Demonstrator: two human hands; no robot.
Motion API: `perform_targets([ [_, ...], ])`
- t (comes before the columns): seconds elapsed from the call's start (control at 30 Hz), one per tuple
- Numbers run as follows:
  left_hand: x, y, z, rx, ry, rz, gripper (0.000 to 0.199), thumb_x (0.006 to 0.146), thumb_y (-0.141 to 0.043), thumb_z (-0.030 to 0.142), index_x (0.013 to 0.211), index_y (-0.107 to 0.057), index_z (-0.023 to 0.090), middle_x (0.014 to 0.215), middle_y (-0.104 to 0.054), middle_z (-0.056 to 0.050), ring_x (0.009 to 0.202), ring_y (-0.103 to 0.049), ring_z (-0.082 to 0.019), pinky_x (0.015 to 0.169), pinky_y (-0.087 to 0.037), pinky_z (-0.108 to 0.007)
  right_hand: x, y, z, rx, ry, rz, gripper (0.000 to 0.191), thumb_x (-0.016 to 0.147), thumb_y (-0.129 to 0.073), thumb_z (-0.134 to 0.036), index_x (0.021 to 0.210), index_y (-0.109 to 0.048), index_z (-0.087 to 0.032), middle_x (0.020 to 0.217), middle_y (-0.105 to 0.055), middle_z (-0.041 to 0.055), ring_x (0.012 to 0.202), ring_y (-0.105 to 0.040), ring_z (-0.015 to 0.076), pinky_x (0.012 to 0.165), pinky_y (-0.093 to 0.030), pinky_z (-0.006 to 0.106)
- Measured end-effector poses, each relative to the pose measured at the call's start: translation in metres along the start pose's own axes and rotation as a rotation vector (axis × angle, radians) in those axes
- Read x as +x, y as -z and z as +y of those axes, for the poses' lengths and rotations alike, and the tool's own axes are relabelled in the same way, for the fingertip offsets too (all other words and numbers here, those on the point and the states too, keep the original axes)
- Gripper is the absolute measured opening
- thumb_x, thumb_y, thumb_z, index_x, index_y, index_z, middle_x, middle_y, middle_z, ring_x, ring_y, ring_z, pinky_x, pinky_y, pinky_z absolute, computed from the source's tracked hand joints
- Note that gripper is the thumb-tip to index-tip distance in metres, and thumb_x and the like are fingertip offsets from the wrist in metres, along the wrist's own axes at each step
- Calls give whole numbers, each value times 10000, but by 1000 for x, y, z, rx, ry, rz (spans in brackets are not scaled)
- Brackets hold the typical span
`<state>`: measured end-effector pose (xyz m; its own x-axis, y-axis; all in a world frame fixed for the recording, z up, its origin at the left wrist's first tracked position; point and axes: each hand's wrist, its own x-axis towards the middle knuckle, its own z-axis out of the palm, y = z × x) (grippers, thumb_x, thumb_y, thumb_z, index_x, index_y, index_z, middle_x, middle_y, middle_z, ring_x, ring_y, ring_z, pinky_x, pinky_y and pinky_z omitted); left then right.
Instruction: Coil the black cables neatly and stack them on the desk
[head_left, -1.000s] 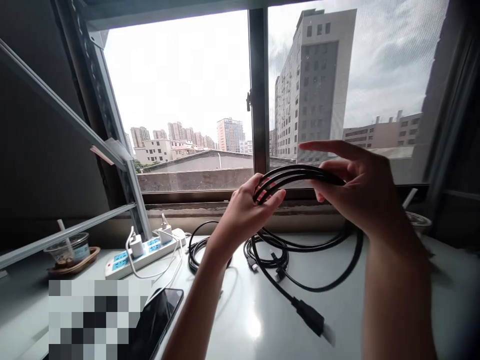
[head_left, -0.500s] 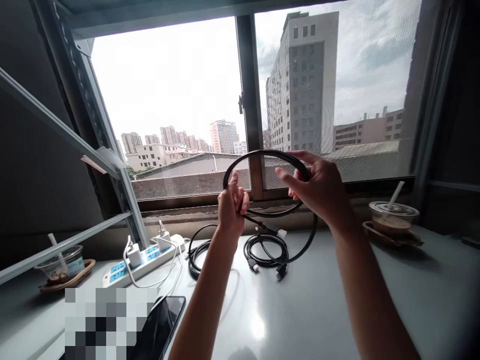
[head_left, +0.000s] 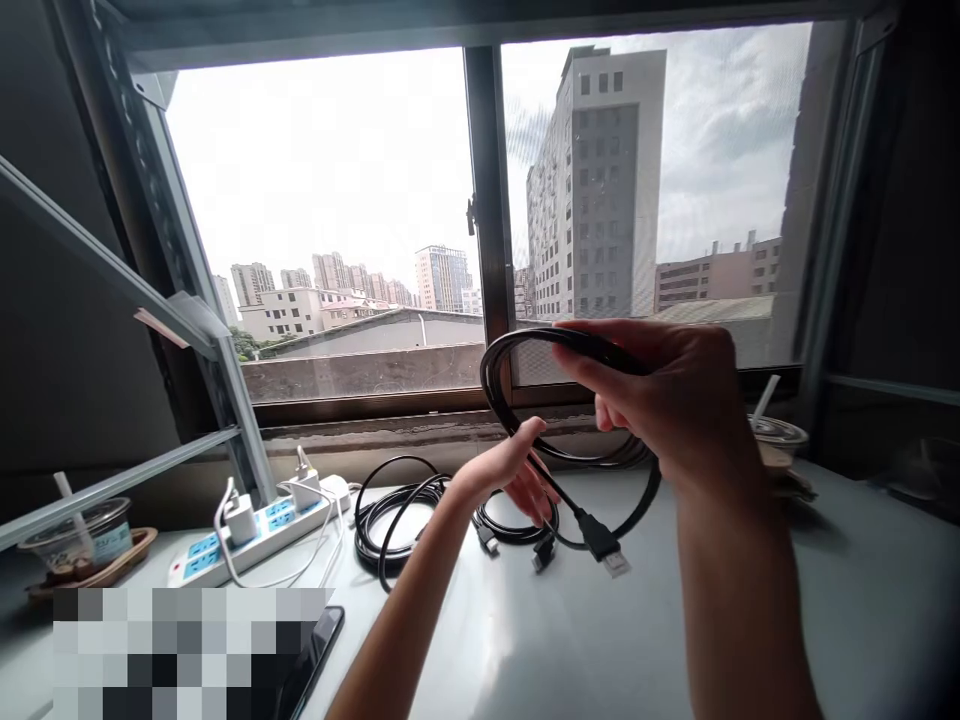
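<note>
My right hand [head_left: 664, 385] is closed around the upper part of a coiled black USB cable [head_left: 491, 380], thumb in front. The coil hangs in the air above the table as a loop of several strands. From it dangles the cable's USB plug [head_left: 600, 540], its metal end pointing down to the right. My left hand [head_left: 517, 465] is at the lower left of the loop, thumb raised and fingers apart, beside the strand that leads to the plug. Beneath lies another black coiled cable [head_left: 517, 538] with two connector ends showing, partly hidden by my left hand.
Left of my forearm lies a larger black cable coil [head_left: 375, 540]. A white power strip [head_left: 195, 572] holds white plugs and cords. A phone [head_left: 322, 650] lies at the front left. Drink cups stand at the left [head_left: 105, 530] and right [head_left: 780, 432]. A metal shelf frame [head_left: 240, 400] rises before the window.
My right hand has moved right and lower, nearer the camera, with the coil. My left hand has opened from its grip and dropped lower. The USB plug now hangs in plain view.
</note>
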<state>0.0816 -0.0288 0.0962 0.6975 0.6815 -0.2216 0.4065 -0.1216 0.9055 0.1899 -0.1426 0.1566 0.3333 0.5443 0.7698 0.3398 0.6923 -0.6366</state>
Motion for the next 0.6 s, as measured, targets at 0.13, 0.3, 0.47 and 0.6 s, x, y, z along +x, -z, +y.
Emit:
perform_targets([
  [0.13, 1, -6, 1, 36, -8, -403, 805, 794, -117, 693, 666, -682, 134, 584, -655, -127, 720, -640, -241, 800, -468, -358, -8, -5, -11, -59, 84, 81, 101, 673, -691, -239, 771, -689, -214, 381, -424, -75, 288, -298, 33, 287, -235, 178],
  [0.3, 1, -9, 5, -357, -179, -358, 489, 802, -388, 552, 881, -639, 139, 915, -697, -119, 931, -626, -248, 905, -418, -385, -12, -2, -17, -36, 185, 144, 72, 692, -698, -245, 714, -631, -230, 381, -385, -80, 295, -276, 35, 305, -203, 198],
  [0.47, -1, -7, 9, -692, -643, -102, 173, 820, -531, 229, 983, -541, 171, 930, -683, -62, 1034, -616, -211, 957, -406, -327, 8, 2, 6, 212, 140, 205, 160, 687, -702, -262, 747, -558, -224, 345, -315, -106, 271, -239, 35, 308, -158, 199],
  [0.6, -15, 3, 19, -701, -833, 130, 266, 815, -595, 232, 1056, -489, 192, 519, -492, 72, 778, -679, -185, 770, -506, -285, 25, 5, 33, 341, -72, 169, 232, 689, -677, -255, 860, -523, -221, 395, -321, -119, 297, -255, 30, 309, -170, 179],
])
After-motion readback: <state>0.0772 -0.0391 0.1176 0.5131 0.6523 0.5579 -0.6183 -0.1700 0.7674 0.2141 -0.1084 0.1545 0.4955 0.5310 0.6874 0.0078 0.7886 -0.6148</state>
